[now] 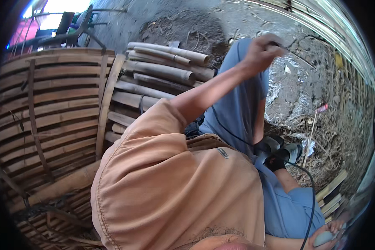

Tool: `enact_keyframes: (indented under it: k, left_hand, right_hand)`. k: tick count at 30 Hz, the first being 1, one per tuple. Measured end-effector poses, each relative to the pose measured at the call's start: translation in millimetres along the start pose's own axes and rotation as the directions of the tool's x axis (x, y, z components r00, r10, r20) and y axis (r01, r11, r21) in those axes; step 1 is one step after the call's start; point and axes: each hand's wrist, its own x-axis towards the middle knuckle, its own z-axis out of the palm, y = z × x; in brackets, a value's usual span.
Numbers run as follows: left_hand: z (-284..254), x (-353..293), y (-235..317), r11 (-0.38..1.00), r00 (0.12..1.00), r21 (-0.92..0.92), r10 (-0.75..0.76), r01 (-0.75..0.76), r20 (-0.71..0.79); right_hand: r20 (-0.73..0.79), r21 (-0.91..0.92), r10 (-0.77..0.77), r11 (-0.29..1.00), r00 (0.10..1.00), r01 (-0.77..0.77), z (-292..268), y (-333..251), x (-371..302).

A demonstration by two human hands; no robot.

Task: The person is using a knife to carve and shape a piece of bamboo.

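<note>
My left hand (266, 52) is stretched out above my raised knee, its fingers curled and smeared by motion. A small dark patch shows at its fingers, but what it holds, if anything, I cannot make out. At the lower right edge, my right hand (329, 234) has its fingers around a pale greenish, rounded thing (323, 238), whose kind is not clear. A black cord (311, 183) crosses my blue trousers (287, 208) and runs down near my right forearm.
A slatted bamboo bench (66, 98) stands at the left, with cut bamboo poles (158, 73) beside me. Dark sandals (293, 152) are by my legs. The dirt floor (287, 91) carries clear plastic scraps and twigs. Bamboo pieces (333, 196) lie at the right.
</note>
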Motion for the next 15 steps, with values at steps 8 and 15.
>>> enact_keyframes:
  k: [8, 15]
  left_hand:
    - [-202.6, -87.6, -59.3, 0.946, 0.763, 0.112, -0.170, 0.303, -0.624]
    - [-316.9, -104.4, -94.5, 0.667, 0.797, 0.598, 0.010, 0.445, -0.604]
  right_hand:
    - [-0.201, -0.410, -0.160, 0.910, 0.966, 0.066, 66.9, 34.8, 4.7]
    - [-0.196, -0.508, -0.193, 0.859, 0.962, 0.069, 98.0, 29.6, 22.9]
